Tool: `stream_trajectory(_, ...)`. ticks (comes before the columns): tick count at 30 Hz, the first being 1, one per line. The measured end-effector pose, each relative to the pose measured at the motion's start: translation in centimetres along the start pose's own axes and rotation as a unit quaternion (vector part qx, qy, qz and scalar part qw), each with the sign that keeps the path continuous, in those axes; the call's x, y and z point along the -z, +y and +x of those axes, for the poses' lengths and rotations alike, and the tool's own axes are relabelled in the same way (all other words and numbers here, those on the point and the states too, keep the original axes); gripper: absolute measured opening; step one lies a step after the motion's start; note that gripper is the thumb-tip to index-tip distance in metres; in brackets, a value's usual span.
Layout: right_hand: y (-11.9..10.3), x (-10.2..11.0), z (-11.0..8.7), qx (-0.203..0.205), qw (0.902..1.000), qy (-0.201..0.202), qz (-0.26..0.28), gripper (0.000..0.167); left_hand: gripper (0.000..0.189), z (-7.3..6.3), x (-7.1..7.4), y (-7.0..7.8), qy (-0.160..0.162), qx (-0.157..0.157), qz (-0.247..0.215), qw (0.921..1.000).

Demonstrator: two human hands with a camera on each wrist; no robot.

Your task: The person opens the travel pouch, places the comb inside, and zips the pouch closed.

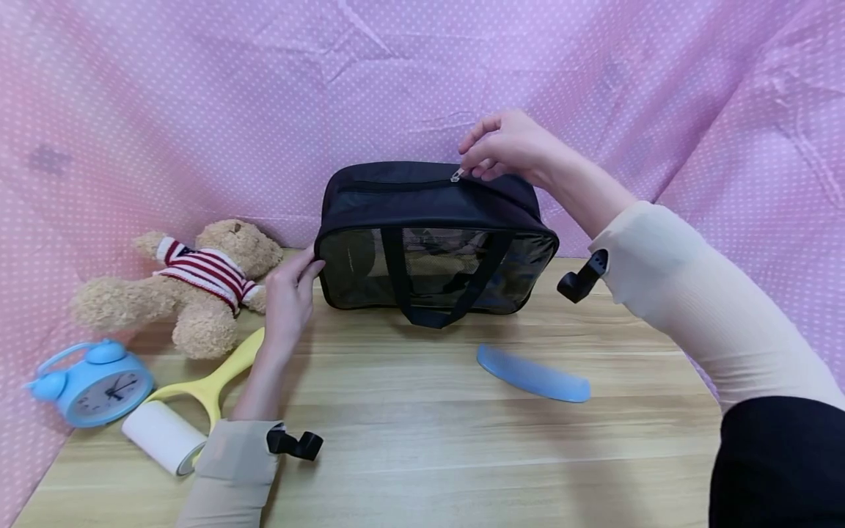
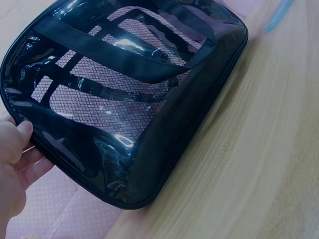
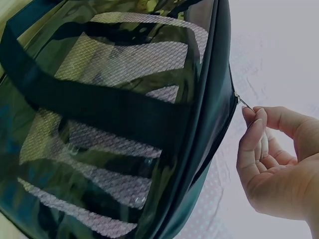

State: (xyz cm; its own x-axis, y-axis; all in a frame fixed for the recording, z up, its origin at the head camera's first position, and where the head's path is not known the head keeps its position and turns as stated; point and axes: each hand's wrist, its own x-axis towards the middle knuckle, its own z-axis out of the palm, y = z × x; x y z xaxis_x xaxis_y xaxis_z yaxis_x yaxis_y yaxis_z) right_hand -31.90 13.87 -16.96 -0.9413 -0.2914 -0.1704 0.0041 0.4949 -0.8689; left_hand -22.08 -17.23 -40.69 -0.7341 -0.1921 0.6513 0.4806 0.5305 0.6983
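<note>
A black toiletry bag (image 1: 436, 209) with clear front panel and a hanging strap handle (image 1: 432, 319) stands upright on the wooden table. My right hand (image 1: 511, 147) pinches the metal zipper pull (image 1: 457, 174) on top of the bag between thumb and fingertips; the right wrist view shows the zipper pull (image 3: 244, 103) drawn taut from the slider. With my left hand (image 1: 290, 293) I grip the bag's left edge, and in the left wrist view the thumb (image 2: 25, 130) lies on the front while other fingers go behind. Mesh shows through the clear panel (image 2: 99, 94).
A blue comb (image 1: 533, 375) lies in front of the bag. To the left are a teddy bear (image 1: 205, 275) in a striped sweater, a blue alarm clock (image 1: 99, 389) and a lint roller (image 1: 165, 436) with a yellow handle. Pink dotted cloth (image 1: 396, 81) hangs behind.
</note>
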Motion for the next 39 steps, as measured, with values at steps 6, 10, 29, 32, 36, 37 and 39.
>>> stream_trajectory(6, -1.2, -1.5, 0.3, 0.021, 0.9995, -0.005, -0.021, 0.015, 0.028, 0.0, 0.0, 0.0, 0.002, 0.0, 0.005, 1.0)
stream_trajectory(10, -1.8, -2.3, 0.4, 0.029, 0.9991, -0.007, -0.029, 0.016, 0.029, -0.1, -0.1, 0.1, 0.003, -0.003, 0.002, 1.0)
stream_trajectory(29, -4.5, -6.9, 1.8, 0.051, 0.9964, -0.03, -0.061, 0.012, 0.03, -0.1, -0.4, 0.0, 0.0, 0.005, -0.002, 1.0)
stream_trajectory(32, -4.8, -7.5, 1.9, 0.054, 0.9963, -0.033, -0.058, 0.011, 0.03, -0.1, -0.5, 0.0, 0.001, 0.004, -0.001, 1.0)
stream_trajectory(36, -5.2, -8.4, 2.2, 0.065, 0.9955, -0.036, -0.058, 0.01, 0.03, -0.1, -0.3, 0.1, 0.003, 0.005, 0.001, 1.0)
stream_trajectory(37, -5.2, -8.6, 2.3, 0.066, 0.9955, -0.038, -0.056, 0.01, 0.03, -0.2, -0.2, 0.2, 0.003, 0.007, 0.003, 1.0)
stream_trajectory(39, -5.4, -9.2, 2.6, 0.068, 0.9956, -0.042, -0.049, 0.01, 0.031, -0.2, 0.0, 0.3, 0.002, 0.012, 0.005, 0.9999)
